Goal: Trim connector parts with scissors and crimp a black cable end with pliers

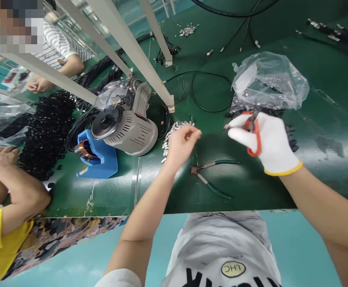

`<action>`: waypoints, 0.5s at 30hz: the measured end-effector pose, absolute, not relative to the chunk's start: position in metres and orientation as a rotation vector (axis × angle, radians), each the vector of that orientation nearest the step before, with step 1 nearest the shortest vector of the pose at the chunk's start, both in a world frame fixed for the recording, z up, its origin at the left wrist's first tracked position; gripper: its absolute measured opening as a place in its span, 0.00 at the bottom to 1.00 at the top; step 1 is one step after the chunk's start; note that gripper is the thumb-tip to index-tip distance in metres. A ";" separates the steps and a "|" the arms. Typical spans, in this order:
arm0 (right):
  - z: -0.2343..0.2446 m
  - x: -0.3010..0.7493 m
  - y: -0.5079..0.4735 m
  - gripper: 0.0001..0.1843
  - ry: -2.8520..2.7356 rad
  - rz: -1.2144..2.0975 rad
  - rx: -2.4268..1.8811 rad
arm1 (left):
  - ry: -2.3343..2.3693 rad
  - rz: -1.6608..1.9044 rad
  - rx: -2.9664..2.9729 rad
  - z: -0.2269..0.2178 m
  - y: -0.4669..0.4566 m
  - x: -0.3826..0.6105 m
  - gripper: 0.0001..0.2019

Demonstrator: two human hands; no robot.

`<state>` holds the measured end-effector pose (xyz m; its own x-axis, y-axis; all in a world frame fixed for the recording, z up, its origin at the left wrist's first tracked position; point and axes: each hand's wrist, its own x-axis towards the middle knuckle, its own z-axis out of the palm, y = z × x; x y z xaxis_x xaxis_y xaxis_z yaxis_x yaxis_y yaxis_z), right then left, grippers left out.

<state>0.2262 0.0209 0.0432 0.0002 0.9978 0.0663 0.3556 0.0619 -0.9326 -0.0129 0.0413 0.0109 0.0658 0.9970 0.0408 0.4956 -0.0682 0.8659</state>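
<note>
Our shirt badge [233, 269] reads LHC; beyond the green pliers [212, 175] our left hand [181, 141] is pinched closed by metal clips [169, 137], and right of the pliers our gloved right hand [266, 139] grips orange cutters [253, 133].

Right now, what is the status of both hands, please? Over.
Left hand over small metal parts, grip unclear. Right hand, gloved, holds orange-handled cutter. Green pliers lie between the hands, untouched.

Green-topped workbench [335, 59], white frame struts [123, 40], pale teal floor [87, 255] beneath.
</note>
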 end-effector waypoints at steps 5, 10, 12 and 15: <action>0.054 0.249 0.039 0.10 -1.328 0.759 -1.398 | 2.057 0.367 2.189 0.006 0.111 -0.015 0.06; 0.052 0.257 0.045 0.10 -1.287 0.761 -1.390 | 2.144 0.139 2.237 -0.012 0.132 0.005 0.06; 0.052 0.258 0.046 0.10 -1.303 0.743 -1.415 | 2.126 0.120 2.238 -0.014 0.133 0.015 0.07; 0.053 0.260 0.047 0.10 -1.314 0.723 -1.447 | 1.996 0.130 2.287 -0.016 0.127 0.040 0.07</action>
